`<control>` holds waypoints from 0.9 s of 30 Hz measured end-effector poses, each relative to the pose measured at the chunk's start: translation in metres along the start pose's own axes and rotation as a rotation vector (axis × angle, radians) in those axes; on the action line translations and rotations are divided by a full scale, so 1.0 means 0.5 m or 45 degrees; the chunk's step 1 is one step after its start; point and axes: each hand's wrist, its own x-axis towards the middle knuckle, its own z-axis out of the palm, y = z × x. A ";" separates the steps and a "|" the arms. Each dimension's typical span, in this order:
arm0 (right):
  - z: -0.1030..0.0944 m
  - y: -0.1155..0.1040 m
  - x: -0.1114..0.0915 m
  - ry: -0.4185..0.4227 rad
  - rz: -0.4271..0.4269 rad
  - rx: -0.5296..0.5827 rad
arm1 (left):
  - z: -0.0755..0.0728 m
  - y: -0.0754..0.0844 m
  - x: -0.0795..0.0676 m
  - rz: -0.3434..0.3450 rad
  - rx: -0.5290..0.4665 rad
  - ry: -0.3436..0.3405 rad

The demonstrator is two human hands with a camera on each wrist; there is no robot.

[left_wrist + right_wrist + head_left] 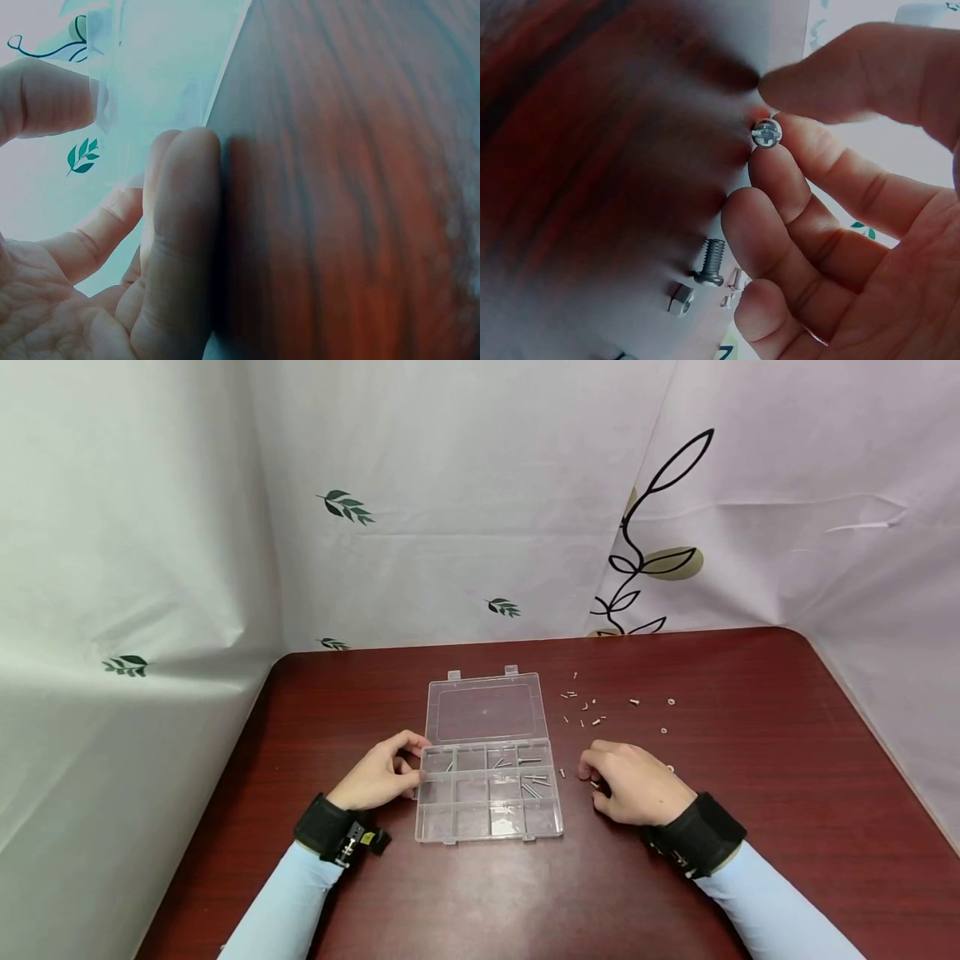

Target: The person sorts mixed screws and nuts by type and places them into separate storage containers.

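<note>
A clear plastic compartment box (472, 816) lies on the table with its lid (483, 712) folded back. My left hand (378, 775) holds its left side, the thumb and fingers at the edge; the left wrist view shows these fingers (184, 172) low by the tabletop. Several screws (534, 783) lie in the box's right and upper compartments. To the right of the box, my right hand (637, 783) is low over the table. Its fingertips reach a cross-slotted screw (766, 133), while the thumb stands a little apart from the screw's head.
Small loose screws (596, 722) lie scattered beyond my right hand, with a nut (671, 702) farther right. One screw (562, 773) is close to the box's right side. The dark red table (757, 735) ends at a patterned white cloth (450, 510) behind.
</note>
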 end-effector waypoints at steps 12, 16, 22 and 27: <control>0.013 -0.004 0.005 0.052 0.048 -0.065 | 0.000 0.000 0.000 0.001 -0.006 0.000; 0.012 -0.010 0.007 0.065 0.056 -0.035 | 0.001 -0.001 0.000 0.000 -0.015 0.002; 0.001 -0.040 0.013 0.157 -0.045 0.093 | 0.001 -0.001 0.001 0.002 -0.006 -0.002; -0.010 -0.073 0.017 0.189 -0.149 0.192 | 0.000 0.003 0.000 0.003 0.014 0.003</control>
